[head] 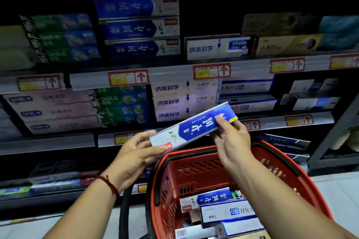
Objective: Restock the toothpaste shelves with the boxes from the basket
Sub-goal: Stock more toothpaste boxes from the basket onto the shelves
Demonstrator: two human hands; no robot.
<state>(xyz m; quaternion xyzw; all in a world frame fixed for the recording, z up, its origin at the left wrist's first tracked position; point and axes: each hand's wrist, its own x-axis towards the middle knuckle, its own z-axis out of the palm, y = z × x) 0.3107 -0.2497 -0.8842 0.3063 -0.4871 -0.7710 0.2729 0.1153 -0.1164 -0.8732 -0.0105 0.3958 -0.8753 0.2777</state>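
Red basket (194, 176) holds spare boxes (227, 213). Above it, before the shelves (174, 72), a blue-and-white toothpaste box (194, 126) slants, print upside down. The left hand (134, 157) grips its low white end and the right hand (231, 141) pinches its raised blue end.

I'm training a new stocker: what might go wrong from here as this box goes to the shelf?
The toothpaste box reads upside down as held; shelved that way, it would not match the blue stack higher up. The left hand and right hand grip only its ends above the basket, so it may slip and fall in.
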